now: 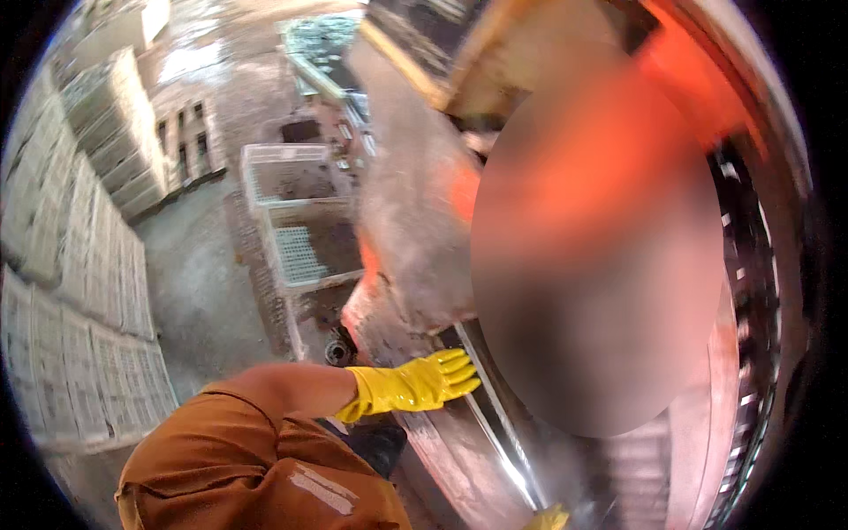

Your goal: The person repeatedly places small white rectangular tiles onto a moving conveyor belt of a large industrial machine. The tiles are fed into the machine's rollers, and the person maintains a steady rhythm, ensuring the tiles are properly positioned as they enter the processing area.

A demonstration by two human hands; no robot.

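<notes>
My left hand [411, 386], in a wet-looking yellow rubber glove, reaches in from the lower left. Its fingers are stretched out and lie over a pair of narrow metal rails [496, 428]. I see nothing held in it. At the bottom edge a small bit of yellow glove shows, which looks like my right hand [549, 519]; its fingers are hidden. The rails run along a worn, reddish-grey machine frame [455, 464]. A large blurred oval covers the area right of my left hand and hides what lies there.
Light plastic crates [309, 203] stand beyond the machine. Tall stacks of crates [75, 256] line the left side, with a slatted pallet [187, 141] farther back. A bin of greenish pieces [327, 44] is at the top. A dark slotted strip [751, 265] curves along the right.
</notes>
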